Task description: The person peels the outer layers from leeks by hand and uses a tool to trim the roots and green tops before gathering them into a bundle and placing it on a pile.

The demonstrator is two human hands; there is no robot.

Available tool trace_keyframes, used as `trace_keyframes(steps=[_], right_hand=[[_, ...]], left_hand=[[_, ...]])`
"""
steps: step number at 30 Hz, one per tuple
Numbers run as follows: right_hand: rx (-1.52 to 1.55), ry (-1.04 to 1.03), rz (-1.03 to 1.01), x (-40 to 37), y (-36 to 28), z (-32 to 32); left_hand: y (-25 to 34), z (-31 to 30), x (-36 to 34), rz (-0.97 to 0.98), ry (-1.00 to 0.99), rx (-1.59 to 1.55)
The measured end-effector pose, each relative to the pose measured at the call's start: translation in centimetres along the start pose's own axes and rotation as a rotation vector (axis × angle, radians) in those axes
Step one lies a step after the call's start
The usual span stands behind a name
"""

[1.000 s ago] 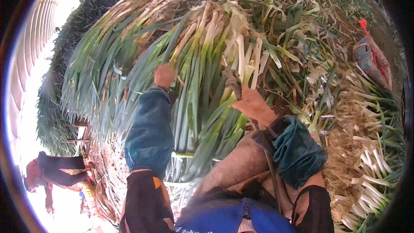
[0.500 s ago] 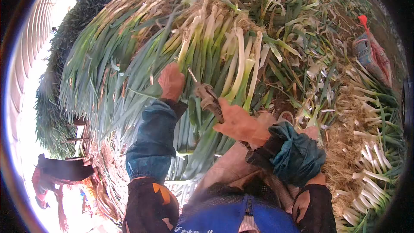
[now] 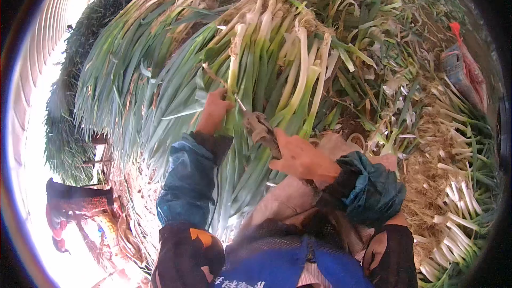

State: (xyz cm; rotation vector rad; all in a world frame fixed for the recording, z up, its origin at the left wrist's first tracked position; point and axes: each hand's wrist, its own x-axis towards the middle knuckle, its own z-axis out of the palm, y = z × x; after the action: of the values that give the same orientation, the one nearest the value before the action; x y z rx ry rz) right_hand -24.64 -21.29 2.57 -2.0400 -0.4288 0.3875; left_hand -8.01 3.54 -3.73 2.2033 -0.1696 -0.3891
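Observation:
Long green onions (image 3: 266, 42) lie in a thick pile before me, white stems and roots at the far end. My left hand (image 3: 214, 109) is closed around the lower part of one green onion, whose white stem (image 3: 234, 56) points away from me. Closed around an air blow gun (image 3: 260, 129) with a worn, wrapped-looking body is my right hand (image 3: 304, 156). The gun's thin metal nozzle (image 3: 240, 102) points at the stalk beside my left fingers. A torn, peeling leaf (image 3: 201, 88) stands out left of the stem.
Trimmed white-stemmed onions (image 3: 464, 194) lie in a row at right, roots inward. Loose peelings (image 3: 373, 37) cover the ground at the upper right, near a bag with a red top (image 3: 463, 69). Another person (image 3: 74, 208) is at the lower left. Darker green onions (image 3: 69, 106) are stacked behind.
My left hand has moved slightly down and turned, and the onion stem in it stands out more. A leaf now peels away at its left. The air blow gun stays close to the stalk.

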Motion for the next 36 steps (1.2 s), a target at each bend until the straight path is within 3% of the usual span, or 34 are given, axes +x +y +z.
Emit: trace_keyframes(steps=[2, 4, 9, 14, 19, 22, 23, 27, 30, 33, 36], right_hand=[[0.013, -0.093, 0.152, 0.2, -0.5, 0.2], [-0.007, -0.017, 0.139, 0.5, 0.0, 0.7], [-0.049, 0.015, 0.168, 1.0, 0.6, 0.3], [-0.043, 0.086, 0.170, 2.9, 2.7, 1.4], [-0.093, 0.109, 0.278, 5.6, 2.6, 0.8], [-0.102, 0.126, 0.298, 7.0, 3.3, 0.9], [-0.106, 0.146, 0.289, 7.5, 3.8, 1.1], [-0.113, 0.210, 0.246, 8.1, 4.6, 0.9], [-0.159, 0.256, 0.221, 7.5, 4.2, 0.8], [-0.184, 0.285, 0.182, 6.2, 3.1, 0.6], [-0.179, 0.267, 0.132, 5.4, 2.7, 0.5]], left_hand=[[2.7, -0.5, -1.1, -0.003, -0.032, -0.157], [3.3, -0.7, -0.8, 0.028, -0.040, -0.221], [0.0, 1.4, 1.6, 0.010, -0.013, -0.200], [1.4, 3.0, -2.5, 0.044, 0.059, -0.033], [3.3, 3.5, -6.7, -0.127, -0.012, -0.193], [4.7, 3.7, -9.2, 0.084, 0.130, 0.032], [1.8, 3.9, -8.6, -0.030, 0.025, -0.116], [4.9, 4.4, -11.4, -0.286, -0.042, -0.314], [4.5, 4.4, -11.4, -0.211, -0.055, -0.215], [2.7, 4.5, -9.4, -0.015, 0.027, -0.144], [3.2, 4.3, -8.3, -0.022, -0.042, -0.199]])
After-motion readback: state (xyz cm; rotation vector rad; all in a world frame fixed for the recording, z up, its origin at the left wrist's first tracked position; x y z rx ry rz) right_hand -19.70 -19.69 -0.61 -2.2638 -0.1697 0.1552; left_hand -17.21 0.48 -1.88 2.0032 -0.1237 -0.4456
